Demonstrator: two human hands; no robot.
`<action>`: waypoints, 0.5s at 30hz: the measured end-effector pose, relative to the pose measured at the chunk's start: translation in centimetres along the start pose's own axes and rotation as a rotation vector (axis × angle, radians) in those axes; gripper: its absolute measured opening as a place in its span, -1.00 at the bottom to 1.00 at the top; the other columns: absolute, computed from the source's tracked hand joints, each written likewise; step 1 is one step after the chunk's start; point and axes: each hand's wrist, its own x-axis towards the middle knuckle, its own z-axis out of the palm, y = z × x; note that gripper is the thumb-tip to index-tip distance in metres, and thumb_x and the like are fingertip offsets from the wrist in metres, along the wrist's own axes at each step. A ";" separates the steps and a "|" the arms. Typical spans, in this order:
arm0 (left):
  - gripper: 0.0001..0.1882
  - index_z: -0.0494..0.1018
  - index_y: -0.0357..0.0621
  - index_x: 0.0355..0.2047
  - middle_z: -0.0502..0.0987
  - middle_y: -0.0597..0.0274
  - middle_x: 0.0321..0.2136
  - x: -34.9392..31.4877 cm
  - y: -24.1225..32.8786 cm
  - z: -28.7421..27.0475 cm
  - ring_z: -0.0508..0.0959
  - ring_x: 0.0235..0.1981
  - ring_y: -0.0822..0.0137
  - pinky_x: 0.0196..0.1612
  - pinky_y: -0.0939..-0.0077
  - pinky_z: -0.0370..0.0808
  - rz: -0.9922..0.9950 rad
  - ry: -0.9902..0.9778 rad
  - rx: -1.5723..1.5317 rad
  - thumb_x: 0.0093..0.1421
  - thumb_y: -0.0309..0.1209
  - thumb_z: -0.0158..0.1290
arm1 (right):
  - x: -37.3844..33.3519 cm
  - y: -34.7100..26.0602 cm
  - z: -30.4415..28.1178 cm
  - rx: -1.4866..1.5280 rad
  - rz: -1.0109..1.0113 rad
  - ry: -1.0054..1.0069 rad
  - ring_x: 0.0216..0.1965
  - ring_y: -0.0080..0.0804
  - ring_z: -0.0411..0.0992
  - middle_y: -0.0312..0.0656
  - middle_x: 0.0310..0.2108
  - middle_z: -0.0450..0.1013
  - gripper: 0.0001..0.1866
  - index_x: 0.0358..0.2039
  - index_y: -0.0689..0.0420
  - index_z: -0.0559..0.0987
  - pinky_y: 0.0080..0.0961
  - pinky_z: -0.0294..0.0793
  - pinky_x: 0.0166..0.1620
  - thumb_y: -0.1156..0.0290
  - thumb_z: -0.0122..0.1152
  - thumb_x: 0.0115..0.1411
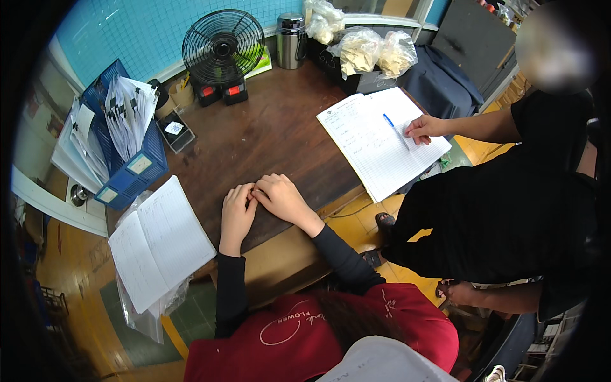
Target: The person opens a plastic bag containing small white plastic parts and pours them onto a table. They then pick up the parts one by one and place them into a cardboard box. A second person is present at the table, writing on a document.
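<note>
**Empty hands at rest on a dark desk**

Dark wooden desk (280,137), centre frame. Rested left hand (237,210) and right hand (280,197) flat there, fingertips touching, loosely open, gripping nothing. Left open notebook (159,242) untouched, lower left. Seemingly paused; reaching it would have needed parting the hands

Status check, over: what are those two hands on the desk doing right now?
Left hand and right hand empty, flat on wooden desk, fingertips touching. Open notebook lies left. Another person's hand on a ledger, blue pen beside it.
</note>
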 end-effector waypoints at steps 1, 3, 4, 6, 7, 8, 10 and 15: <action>-0.71 0.50 -0.23 -0.09 0.50 0.10 -0.36 -0.1 0.0 0.0 0.47 -0.32 0.10 -0.18 0.25 0.43 -0.001 -0.005 0.007 0.14 -0.57 0.15 | -0.1 -0.1 0.0 -0.002 0.005 -0.005 -0.28 -0.14 0.48 -0.14 -0.42 0.49 -0.83 -0.42 0.16 0.60 -0.26 0.39 -0.15 0.35 0.21 0.25; -0.72 0.49 -0.22 -0.10 0.49 0.11 -0.38 0.0 0.1 -0.1 0.47 -0.33 0.10 -0.18 0.24 0.43 -0.004 -0.013 0.021 0.14 -0.56 0.15 | 0.0 0.0 -0.1 -0.006 0.014 -0.017 -0.28 -0.14 0.48 -0.14 -0.42 0.49 -0.83 -0.42 0.16 0.60 -0.26 0.40 -0.14 0.35 0.21 0.25; -0.73 0.49 -0.22 -0.11 0.46 0.12 -0.40 0.2 0.2 0.0 0.45 -0.33 0.11 -0.18 0.24 0.41 -0.004 -0.013 0.013 0.15 -0.55 0.15 | 0.1 0.0 -0.3 -0.011 0.020 -0.020 -0.28 -0.14 0.47 -0.13 -0.43 0.49 -0.83 -0.42 0.16 0.61 -0.25 0.40 -0.14 0.35 0.21 0.25; -0.72 0.49 -0.22 -0.10 0.46 0.13 -0.40 0.0 0.3 -0.1 0.45 -0.33 0.11 -0.18 0.25 0.41 -0.017 -0.020 0.009 0.14 -0.55 0.15 | -0.1 -0.2 -0.3 -0.005 0.032 -0.021 -0.28 -0.13 0.47 -0.13 -0.43 0.49 -0.82 -0.42 0.17 0.61 -0.25 0.40 -0.14 0.35 0.20 0.26; -0.72 0.49 -0.22 -0.10 0.45 0.13 -0.40 0.1 0.4 -0.1 0.45 -0.33 0.12 -0.18 0.25 0.41 -0.017 -0.020 0.008 0.14 -0.55 0.15 | 0.0 -0.2 -0.3 -0.005 0.035 -0.016 -0.28 -0.13 0.47 -0.12 -0.43 0.49 -0.82 -0.42 0.17 0.61 -0.25 0.40 -0.13 0.35 0.20 0.26; -0.71 0.50 -0.22 -0.10 0.45 0.13 -0.40 0.1 0.4 -0.1 0.44 -0.33 0.12 -0.17 0.26 0.41 -0.022 -0.020 0.009 0.14 -0.55 0.15 | 0.0 -0.2 -0.3 -0.005 0.032 -0.018 -0.27 -0.13 0.47 -0.12 -0.42 0.49 -0.81 -0.41 0.17 0.61 -0.25 0.39 -0.13 0.34 0.19 0.27; -0.71 0.50 -0.22 -0.09 0.45 0.13 -0.40 0.0 0.5 -0.1 0.44 -0.33 0.12 -0.17 0.26 0.41 -0.030 -0.019 0.012 0.14 -0.54 0.16 | 0.0 -0.2 -0.2 -0.006 0.028 -0.021 -0.26 -0.12 0.47 -0.11 -0.41 0.50 -0.81 -0.40 0.17 0.61 -0.24 0.39 -0.12 0.33 0.18 0.28; -0.70 0.50 -0.21 -0.08 0.45 0.14 -0.40 0.0 0.4 -0.2 0.45 -0.33 0.13 -0.16 0.27 0.42 -0.038 -0.016 0.011 0.15 -0.53 0.15 | 0.0 0.0 -0.2 -0.005 0.037 -0.050 -0.23 -0.11 0.47 -0.10 -0.38 0.50 -0.80 -0.37 0.18 0.60 -0.24 0.39 -0.10 0.32 0.16 0.29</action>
